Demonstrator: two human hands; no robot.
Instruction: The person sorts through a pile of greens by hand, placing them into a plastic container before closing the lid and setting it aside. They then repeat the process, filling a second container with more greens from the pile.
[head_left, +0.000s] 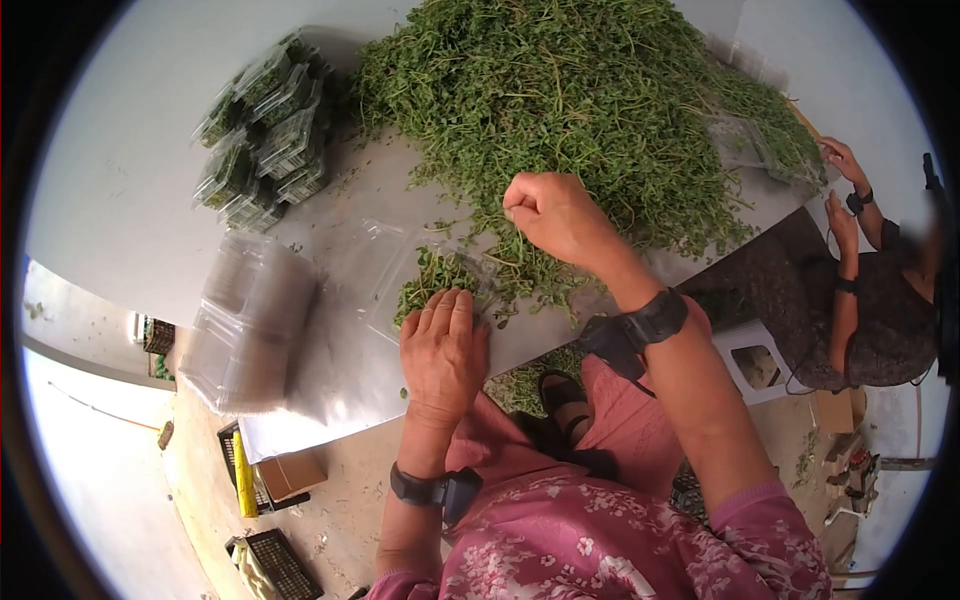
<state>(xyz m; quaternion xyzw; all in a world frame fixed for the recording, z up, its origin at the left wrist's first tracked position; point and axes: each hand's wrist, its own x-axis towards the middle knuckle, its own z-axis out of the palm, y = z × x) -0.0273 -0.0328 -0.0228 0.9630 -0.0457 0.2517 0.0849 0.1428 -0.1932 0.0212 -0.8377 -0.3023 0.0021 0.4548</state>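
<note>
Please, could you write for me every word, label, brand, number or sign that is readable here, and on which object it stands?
There are none that I can read.
Filled clear boxes: no lettering can be made out.
Stacked empty boxes: none legible.
Open box by the left hand: none legible.
Cardboard box: too small to tell.

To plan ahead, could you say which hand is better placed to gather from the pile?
Probably the right hand: it's nearer the leafy pile; the left hand touches greens at the container.
</note>
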